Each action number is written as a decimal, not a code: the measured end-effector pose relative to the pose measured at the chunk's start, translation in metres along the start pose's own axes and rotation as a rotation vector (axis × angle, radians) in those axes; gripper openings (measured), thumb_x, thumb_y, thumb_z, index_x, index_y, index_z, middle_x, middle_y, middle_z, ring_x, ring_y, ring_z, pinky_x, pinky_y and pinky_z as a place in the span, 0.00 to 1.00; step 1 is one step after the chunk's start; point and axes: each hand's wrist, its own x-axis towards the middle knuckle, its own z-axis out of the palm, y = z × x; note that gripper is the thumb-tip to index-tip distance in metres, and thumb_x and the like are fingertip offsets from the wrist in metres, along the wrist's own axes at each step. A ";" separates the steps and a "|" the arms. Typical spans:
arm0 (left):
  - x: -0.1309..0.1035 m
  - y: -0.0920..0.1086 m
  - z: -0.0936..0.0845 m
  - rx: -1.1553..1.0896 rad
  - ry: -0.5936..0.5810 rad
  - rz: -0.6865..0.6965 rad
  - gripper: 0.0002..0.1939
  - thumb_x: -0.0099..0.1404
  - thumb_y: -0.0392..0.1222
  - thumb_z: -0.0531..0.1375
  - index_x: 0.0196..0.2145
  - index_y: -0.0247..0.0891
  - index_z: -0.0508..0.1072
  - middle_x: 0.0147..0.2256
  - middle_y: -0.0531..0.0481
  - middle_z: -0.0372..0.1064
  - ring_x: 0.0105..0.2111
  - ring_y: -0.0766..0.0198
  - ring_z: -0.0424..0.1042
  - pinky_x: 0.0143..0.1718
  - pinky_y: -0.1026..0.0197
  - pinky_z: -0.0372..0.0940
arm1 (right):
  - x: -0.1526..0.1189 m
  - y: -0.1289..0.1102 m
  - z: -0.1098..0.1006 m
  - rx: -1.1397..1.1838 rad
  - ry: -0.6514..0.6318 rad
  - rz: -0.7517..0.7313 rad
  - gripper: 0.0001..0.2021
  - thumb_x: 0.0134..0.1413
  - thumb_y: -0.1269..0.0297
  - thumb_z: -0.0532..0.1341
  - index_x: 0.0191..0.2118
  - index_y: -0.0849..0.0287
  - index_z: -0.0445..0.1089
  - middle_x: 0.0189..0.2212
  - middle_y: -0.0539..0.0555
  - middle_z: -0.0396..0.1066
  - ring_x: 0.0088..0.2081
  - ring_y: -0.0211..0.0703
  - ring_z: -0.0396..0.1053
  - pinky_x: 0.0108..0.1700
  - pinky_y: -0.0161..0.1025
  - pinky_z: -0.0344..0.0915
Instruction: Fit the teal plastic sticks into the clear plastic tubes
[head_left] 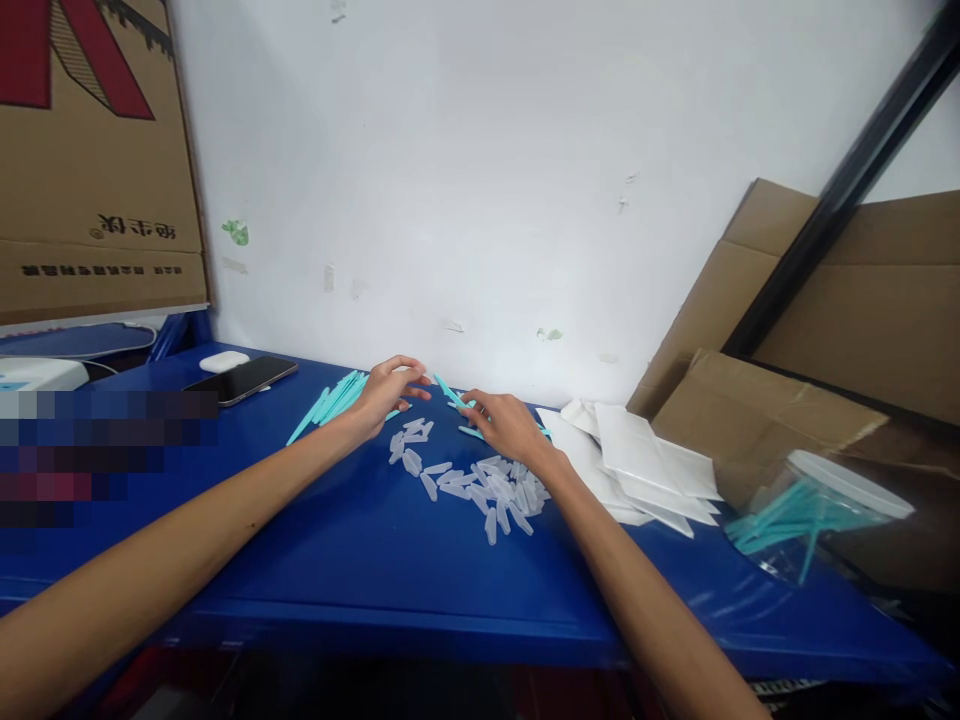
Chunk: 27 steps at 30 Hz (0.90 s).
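Note:
My right hand [504, 422] pinches a slim teal eyebrow razor [448, 389], its far end angled up and left. Close to that end, my left hand [391, 396] has its fingertips drawn together on what looks like a small translucent cap [427, 373], mostly hidden by the fingers. More teal razors [334, 402] lie in a bunch left of my left hand. A few others lie partly hidden beneath my hands. Loose translucent caps [495, 488] spread over the blue table [360, 560] in front of my hands.
White paper packets [637, 460] are stacked beside my right forearm. A clear tub [817, 515] of teal razors lies tilted at the right, by cardboard [765, 420]. At the back left are a phone [244, 380] and a white case [223, 361]. A white wall [480, 200] rises behind.

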 end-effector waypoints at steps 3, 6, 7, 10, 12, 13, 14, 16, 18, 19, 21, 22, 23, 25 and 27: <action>-0.001 0.001 0.001 0.026 -0.003 0.021 0.15 0.55 0.49 0.64 0.36 0.40 0.67 0.36 0.45 0.74 0.31 0.61 0.76 0.17 0.70 0.51 | 0.000 -0.001 -0.001 0.011 -0.011 -0.004 0.12 0.66 0.58 0.52 0.49 0.53 0.69 0.32 0.51 0.77 0.33 0.43 0.73 0.34 0.34 0.59; -0.003 0.004 0.003 0.103 -0.013 0.034 0.13 0.56 0.49 0.63 0.35 0.39 0.68 0.35 0.45 0.74 0.30 0.60 0.76 0.17 0.70 0.50 | -0.001 -0.003 -0.002 0.052 -0.004 -0.013 0.12 0.66 0.58 0.52 0.49 0.53 0.69 0.31 0.50 0.77 0.32 0.41 0.73 0.34 0.34 0.59; -0.003 0.004 0.003 0.129 -0.027 0.028 0.13 0.56 0.49 0.63 0.35 0.39 0.69 0.35 0.44 0.74 0.31 0.60 0.77 0.16 0.69 0.49 | -0.001 -0.003 -0.002 0.065 0.003 -0.014 0.12 0.67 0.59 0.52 0.49 0.54 0.69 0.31 0.50 0.77 0.32 0.41 0.73 0.34 0.34 0.59; -0.003 0.004 0.002 0.160 -0.071 -0.001 0.13 0.55 0.49 0.64 0.33 0.38 0.70 0.35 0.42 0.75 0.32 0.58 0.77 0.17 0.69 0.49 | -0.001 -0.005 -0.003 0.085 0.035 -0.007 0.13 0.67 0.60 0.51 0.48 0.54 0.71 0.30 0.50 0.76 0.31 0.40 0.72 0.34 0.34 0.59; -0.002 0.003 0.000 0.157 -0.088 -0.007 0.14 0.55 0.49 0.65 0.33 0.37 0.71 0.36 0.42 0.76 0.32 0.57 0.77 0.17 0.68 0.49 | -0.001 -0.007 -0.002 0.101 0.060 -0.008 0.14 0.67 0.60 0.51 0.48 0.54 0.71 0.30 0.51 0.76 0.31 0.40 0.72 0.34 0.34 0.60; -0.002 0.002 -0.001 0.159 -0.096 -0.004 0.14 0.54 0.50 0.65 0.33 0.37 0.71 0.36 0.41 0.76 0.33 0.57 0.77 0.17 0.68 0.49 | -0.001 -0.008 -0.002 0.117 0.069 -0.011 0.14 0.67 0.60 0.50 0.48 0.54 0.71 0.30 0.51 0.76 0.31 0.40 0.72 0.34 0.34 0.60; -0.002 0.002 -0.002 0.162 -0.104 0.000 0.14 0.54 0.50 0.65 0.33 0.37 0.71 0.36 0.41 0.76 0.33 0.56 0.78 0.17 0.68 0.49 | -0.001 -0.009 -0.001 0.136 0.073 -0.015 0.14 0.67 0.60 0.50 0.48 0.54 0.71 0.30 0.51 0.76 0.31 0.40 0.72 0.34 0.34 0.61; -0.002 0.002 -0.004 0.170 -0.115 0.010 0.14 0.55 0.49 0.65 0.33 0.37 0.72 0.36 0.41 0.76 0.33 0.55 0.78 0.17 0.68 0.50 | -0.001 -0.011 0.001 0.172 0.068 -0.016 0.14 0.67 0.61 0.51 0.48 0.54 0.71 0.29 0.51 0.76 0.31 0.40 0.73 0.35 0.34 0.62; -0.002 0.002 -0.005 0.178 -0.126 0.023 0.13 0.56 0.48 0.64 0.32 0.37 0.71 0.35 0.41 0.76 0.32 0.55 0.78 0.18 0.68 0.50 | -0.002 -0.013 0.003 0.188 0.057 -0.003 0.13 0.66 0.61 0.51 0.48 0.54 0.71 0.29 0.51 0.76 0.32 0.41 0.73 0.36 0.35 0.62; -0.003 0.002 -0.005 0.181 -0.133 0.028 0.12 0.56 0.48 0.64 0.32 0.37 0.71 0.35 0.41 0.76 0.32 0.56 0.78 0.18 0.68 0.50 | -0.002 -0.013 0.004 0.190 0.054 0.006 0.13 0.66 0.61 0.51 0.48 0.54 0.71 0.29 0.51 0.76 0.32 0.42 0.73 0.36 0.35 0.62; -0.004 0.003 -0.004 0.179 -0.143 0.030 0.12 0.57 0.48 0.64 0.32 0.37 0.71 0.35 0.41 0.76 0.30 0.56 0.78 0.17 0.68 0.49 | -0.002 -0.013 0.006 0.191 0.060 0.016 0.13 0.66 0.62 0.52 0.48 0.54 0.71 0.30 0.51 0.76 0.33 0.42 0.74 0.37 0.35 0.63; -0.004 0.003 -0.003 0.176 -0.147 0.028 0.12 0.56 0.49 0.64 0.32 0.37 0.71 0.35 0.41 0.76 0.30 0.57 0.78 0.17 0.68 0.49 | -0.002 -0.012 0.006 0.192 0.064 0.013 0.13 0.66 0.62 0.52 0.48 0.54 0.71 0.30 0.51 0.76 0.33 0.42 0.74 0.37 0.35 0.63; -0.005 0.004 -0.002 0.175 -0.149 0.026 0.13 0.56 0.49 0.64 0.32 0.37 0.71 0.35 0.42 0.76 0.30 0.57 0.78 0.17 0.68 0.49 | -0.002 -0.012 0.006 0.192 0.069 0.007 0.13 0.66 0.62 0.52 0.48 0.53 0.71 0.30 0.51 0.77 0.33 0.42 0.74 0.37 0.35 0.63; -0.005 0.006 -0.001 0.192 -0.156 0.043 0.14 0.57 0.52 0.63 0.33 0.38 0.71 0.36 0.42 0.76 0.30 0.58 0.77 0.17 0.67 0.49 | -0.001 -0.010 0.005 0.181 0.076 -0.008 0.13 0.66 0.62 0.52 0.48 0.53 0.71 0.30 0.50 0.77 0.32 0.41 0.73 0.36 0.34 0.62; -0.002 0.007 -0.003 0.293 -0.167 0.119 0.15 0.58 0.54 0.61 0.34 0.38 0.72 0.36 0.43 0.76 0.31 0.58 0.77 0.20 0.66 0.54 | 0.000 -0.006 0.002 0.143 0.086 -0.027 0.12 0.66 0.61 0.52 0.47 0.53 0.71 0.31 0.50 0.77 0.31 0.40 0.73 0.36 0.34 0.61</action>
